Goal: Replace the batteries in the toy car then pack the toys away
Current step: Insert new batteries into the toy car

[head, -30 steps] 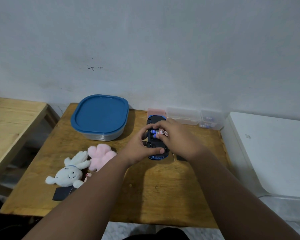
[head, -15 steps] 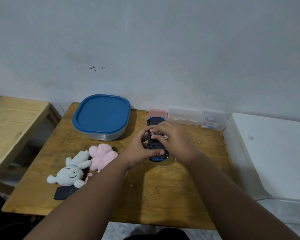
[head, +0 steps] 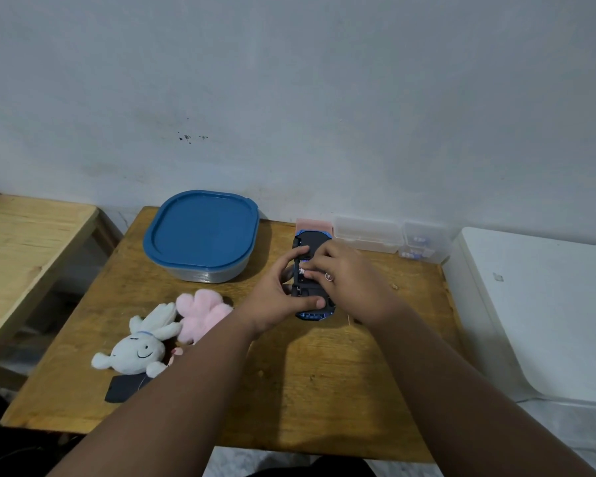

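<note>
- left hand (head: 283, 297) clamps the toy car (head: 309, 277) from its left side, thumb across the near end, fingers over the far part. judgement: it's there as a vise so the car doesn't slide while the other hand pushes.
- right hand (head: 344, 280) is curled over the middle of the car, fingertips (head: 310, 270) pressing down at the open battery bay. a bit of white and blue shows under them, looks like a battery; can't tell if it's pinched or just being pushed in.
- car lies belly-up on the wooden table (head: 289, 390), towards the back, long axis pointing at the wall. upside down because the bay is in the underside.
- clear compartment box (head: 389, 235) sits against the wall just right of the car's far end; small blue-white items in its right cell, probably spare batteries, kept within reach.
- dark flat piece (head: 124, 389) near the front left edge, partly under the white plush bunny (head: 141, 346). maybe the bay cover, can't confirm.
- bunny and pink plush (head: 200, 315) lie touching each other, left of the car, parked out of the work area.
- blue-lidded container (head: 200, 235) at back left, lid on. judgement: that's the pack-away bin, untouched for now.
- stage: battery seating; cover and packing not yet done.
</note>
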